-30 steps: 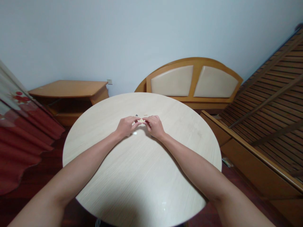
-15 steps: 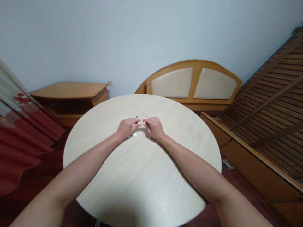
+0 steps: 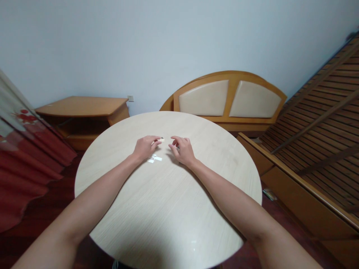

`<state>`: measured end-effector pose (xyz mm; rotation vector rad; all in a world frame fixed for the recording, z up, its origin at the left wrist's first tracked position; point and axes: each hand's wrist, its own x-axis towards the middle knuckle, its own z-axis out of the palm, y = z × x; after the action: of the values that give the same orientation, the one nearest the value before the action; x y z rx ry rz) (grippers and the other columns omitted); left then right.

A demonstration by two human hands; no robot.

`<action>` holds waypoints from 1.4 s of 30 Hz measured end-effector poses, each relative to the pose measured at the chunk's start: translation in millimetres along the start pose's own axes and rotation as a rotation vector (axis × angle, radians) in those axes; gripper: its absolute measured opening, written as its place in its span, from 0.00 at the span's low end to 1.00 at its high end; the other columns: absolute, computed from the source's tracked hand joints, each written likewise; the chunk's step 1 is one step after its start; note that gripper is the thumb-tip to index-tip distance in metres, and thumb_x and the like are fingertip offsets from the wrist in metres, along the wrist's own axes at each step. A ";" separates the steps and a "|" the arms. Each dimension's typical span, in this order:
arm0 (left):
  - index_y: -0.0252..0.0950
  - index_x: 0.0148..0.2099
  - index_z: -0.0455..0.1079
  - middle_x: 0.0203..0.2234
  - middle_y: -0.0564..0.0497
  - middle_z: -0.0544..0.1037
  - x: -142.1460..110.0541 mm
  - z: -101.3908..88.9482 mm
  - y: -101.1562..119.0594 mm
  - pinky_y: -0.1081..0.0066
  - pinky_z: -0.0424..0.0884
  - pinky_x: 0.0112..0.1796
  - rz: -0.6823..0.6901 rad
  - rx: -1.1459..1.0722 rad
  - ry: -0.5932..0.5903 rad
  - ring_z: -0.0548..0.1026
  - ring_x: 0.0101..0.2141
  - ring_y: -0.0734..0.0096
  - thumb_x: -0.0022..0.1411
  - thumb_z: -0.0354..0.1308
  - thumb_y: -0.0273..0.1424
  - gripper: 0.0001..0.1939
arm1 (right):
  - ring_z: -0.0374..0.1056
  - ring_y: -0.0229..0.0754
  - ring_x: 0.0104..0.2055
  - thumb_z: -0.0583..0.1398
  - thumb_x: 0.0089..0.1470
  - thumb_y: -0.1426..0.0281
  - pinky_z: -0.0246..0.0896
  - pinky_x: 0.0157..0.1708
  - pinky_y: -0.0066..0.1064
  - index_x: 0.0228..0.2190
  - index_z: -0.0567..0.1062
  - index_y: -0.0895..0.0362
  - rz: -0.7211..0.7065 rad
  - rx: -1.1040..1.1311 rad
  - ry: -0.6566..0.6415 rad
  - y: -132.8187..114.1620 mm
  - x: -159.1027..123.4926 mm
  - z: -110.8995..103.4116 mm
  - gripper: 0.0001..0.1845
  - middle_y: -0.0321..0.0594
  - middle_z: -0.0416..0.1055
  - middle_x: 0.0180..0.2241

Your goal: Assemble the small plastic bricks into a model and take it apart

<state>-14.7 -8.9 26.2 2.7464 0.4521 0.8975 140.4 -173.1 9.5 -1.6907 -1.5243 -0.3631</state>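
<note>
Both my hands rest near the middle of a round pale wooden table (image 3: 168,209). My left hand (image 3: 144,147) has its fingers curled and pinches a small pale piece (image 3: 161,140) at its fingertips. A hand's width to the right, my right hand (image 3: 182,149) lies with fingers bent and slightly apart; I see nothing in it. Small shiny clear pieces (image 3: 154,159) lie on the table just below my left hand.
A low wooden cabinet (image 3: 84,112) stands at the back left. A padded wooden headboard (image 3: 228,98) leans on the far wall. A slatted bed frame (image 3: 316,123) rises on the right. Red patterned cloth (image 3: 25,157) hangs at the left edge.
My hands were pressed together on a small pale piece; they have now drawn apart. The left hand moved left with the piece. The clear pieces below it now show.
</note>
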 end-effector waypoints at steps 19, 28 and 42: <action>0.39 0.48 0.81 0.47 0.45 0.82 3.9 -20.5 -29.1 0.65 0.70 0.43 -0.348 0.118 -0.347 0.78 0.47 0.54 0.65 0.59 0.44 0.18 | 0.70 0.47 0.46 0.55 0.65 0.68 0.55 0.51 0.40 0.49 0.75 0.59 0.134 -0.078 -0.070 -0.8 1.0 -3.9 0.15 0.46 0.79 0.42; 0.36 0.48 0.80 0.48 0.41 0.80 4.5 -10.2 -38.4 0.65 0.70 0.46 -0.260 0.130 -0.265 0.75 0.49 0.55 0.71 0.48 0.37 0.20 | 0.65 0.52 0.55 0.54 0.64 0.70 0.57 0.53 0.41 0.57 0.74 0.58 0.176 -0.342 -0.382 0.8 45.4 12.6 0.21 0.50 0.71 0.56; 0.34 0.47 0.79 0.46 0.41 0.80 1.2 -10.2 -30.3 0.63 0.70 0.50 -0.147 0.051 -0.250 0.76 0.48 0.56 0.70 0.51 0.39 0.19 | 0.65 0.52 0.54 0.56 0.63 0.74 0.57 0.49 0.38 0.44 0.81 0.58 0.147 -0.509 -0.630 -3.1 75.3 43.6 0.15 0.51 0.75 0.50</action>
<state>-26.7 20.8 25.9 2.7766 0.6258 0.5065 141.8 -89.8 34.8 -2.4696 -1.8323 -0.1451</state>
